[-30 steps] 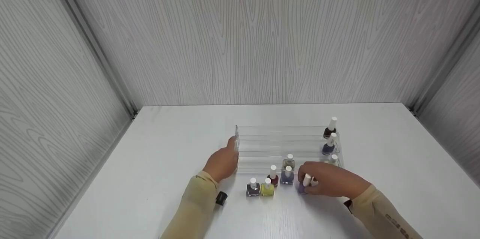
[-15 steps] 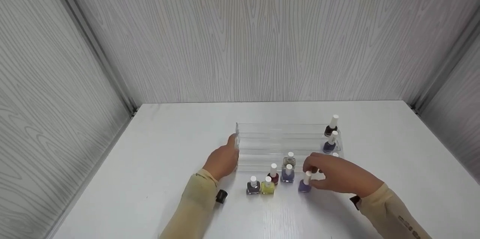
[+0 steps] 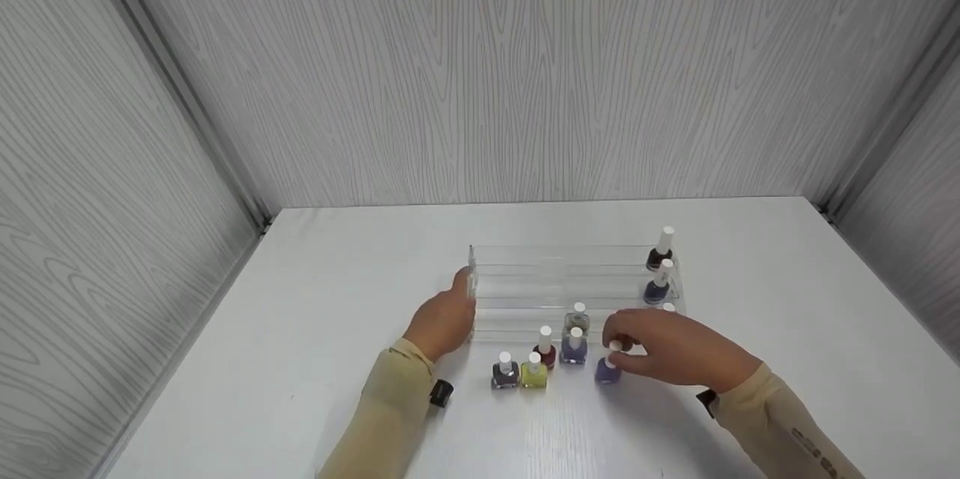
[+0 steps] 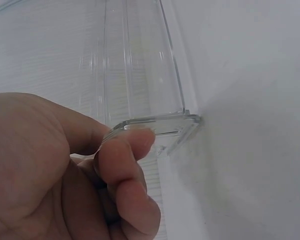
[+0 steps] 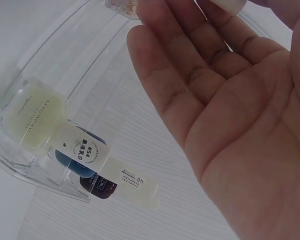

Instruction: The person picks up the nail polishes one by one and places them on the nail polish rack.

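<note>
A clear acrylic stepped rack (image 3: 555, 287) stands on the table. My left hand (image 3: 444, 321) pinches its left end panel (image 4: 155, 125) between thumb and fingers, the other fingers curled below. At the front right, my right hand (image 3: 675, 347) has thumb and fingertips at the white cap of a purple nail polish bottle (image 3: 608, 371) upright on the table; in the right wrist view only part of that cap (image 5: 230, 4) shows. Nail polish bottles in dark red (image 3: 660, 257), dark blue (image 3: 656, 290) and pale yellow (image 5: 35, 115) line the rack's right end, the pale one mostly hidden in the head view.
Left of the purple bottle stand a blue-violet bottle (image 3: 574, 350), a red one (image 3: 545, 355), a yellow one (image 3: 534, 375) and a dark grey one (image 3: 505, 374). A glittery bottle (image 3: 577, 320) is behind them at the rack's front. Wood-grain panels (image 3: 480, 73) enclose the table.
My right hand first gripped the purple bottle, then loosened and shifted slightly right; now its fingertips are around the cap again. My left hand stays on the rack.
</note>
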A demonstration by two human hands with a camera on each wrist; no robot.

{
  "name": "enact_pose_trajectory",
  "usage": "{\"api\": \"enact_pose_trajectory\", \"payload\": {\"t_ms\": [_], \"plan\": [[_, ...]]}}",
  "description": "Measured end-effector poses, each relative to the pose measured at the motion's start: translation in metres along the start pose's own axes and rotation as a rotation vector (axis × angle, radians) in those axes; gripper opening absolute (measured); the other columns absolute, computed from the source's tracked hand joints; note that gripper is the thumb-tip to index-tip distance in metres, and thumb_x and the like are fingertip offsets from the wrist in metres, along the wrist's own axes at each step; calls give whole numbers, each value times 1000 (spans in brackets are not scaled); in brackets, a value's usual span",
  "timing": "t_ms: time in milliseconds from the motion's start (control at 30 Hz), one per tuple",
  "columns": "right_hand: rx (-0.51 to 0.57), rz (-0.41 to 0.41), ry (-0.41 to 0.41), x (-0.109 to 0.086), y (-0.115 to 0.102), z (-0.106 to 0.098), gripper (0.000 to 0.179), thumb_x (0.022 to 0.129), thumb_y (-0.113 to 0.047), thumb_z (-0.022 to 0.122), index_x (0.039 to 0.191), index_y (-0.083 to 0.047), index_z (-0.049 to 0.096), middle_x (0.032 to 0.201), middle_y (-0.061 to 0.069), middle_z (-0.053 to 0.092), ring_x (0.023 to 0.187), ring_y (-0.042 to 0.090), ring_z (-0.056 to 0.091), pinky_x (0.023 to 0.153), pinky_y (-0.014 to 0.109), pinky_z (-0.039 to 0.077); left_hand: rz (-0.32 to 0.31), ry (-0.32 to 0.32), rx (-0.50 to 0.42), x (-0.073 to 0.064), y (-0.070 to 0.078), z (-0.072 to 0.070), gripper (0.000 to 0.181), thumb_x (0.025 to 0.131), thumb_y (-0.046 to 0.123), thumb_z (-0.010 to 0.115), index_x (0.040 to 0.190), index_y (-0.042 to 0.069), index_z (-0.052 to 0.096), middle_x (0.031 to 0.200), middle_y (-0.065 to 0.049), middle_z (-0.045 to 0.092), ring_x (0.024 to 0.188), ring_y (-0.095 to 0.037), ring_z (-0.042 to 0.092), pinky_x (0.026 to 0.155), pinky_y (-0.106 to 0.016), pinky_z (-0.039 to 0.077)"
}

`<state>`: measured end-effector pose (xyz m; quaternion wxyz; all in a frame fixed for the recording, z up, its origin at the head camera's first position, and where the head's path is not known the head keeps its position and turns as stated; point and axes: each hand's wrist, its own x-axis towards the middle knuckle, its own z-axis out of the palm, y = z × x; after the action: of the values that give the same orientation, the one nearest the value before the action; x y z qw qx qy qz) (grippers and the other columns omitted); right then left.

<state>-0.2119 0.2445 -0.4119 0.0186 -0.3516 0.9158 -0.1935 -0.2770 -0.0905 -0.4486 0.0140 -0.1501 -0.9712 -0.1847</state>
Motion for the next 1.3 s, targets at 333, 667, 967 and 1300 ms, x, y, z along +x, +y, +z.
{"api": "enact_pose_trajectory", "payload": {"t_ms": [333,667,967,1300], "plan": [[4,6,-6,0,3,-2,10,95,-13,72,98,-20,66,94,-17,61,88,4,59,79,34,54,30,11,9,0,-2,0,53,109,15,47,155,-7,30,91,-22,74,75,-31,73,68,-47,58],[-6,-9,-8,3,7,3,14,92,-11,74,95,-21,65,89,-16,61,84,3,59,75,32,52,10,1,1,-1,1,-2,55,109,15,47,157,-6,28,89,-20,74,72,-28,72,66,-43,58],[2,-2,-37,4,13,9,13,91,-13,75,95,-21,65,86,-13,59,80,5,56,70,30,49,-27,-13,-30,-1,1,0,56,110,17,46,158,-4,27,101,-22,75,85,-32,74,75,-47,58],[36,16,-62,6,15,14,14,89,-12,77,93,-22,69,88,-16,63,82,3,59,73,29,52,-6,4,6,-1,0,0,56,108,15,49,156,-6,30,93,-22,74,73,-28,70,67,-44,56]]}}
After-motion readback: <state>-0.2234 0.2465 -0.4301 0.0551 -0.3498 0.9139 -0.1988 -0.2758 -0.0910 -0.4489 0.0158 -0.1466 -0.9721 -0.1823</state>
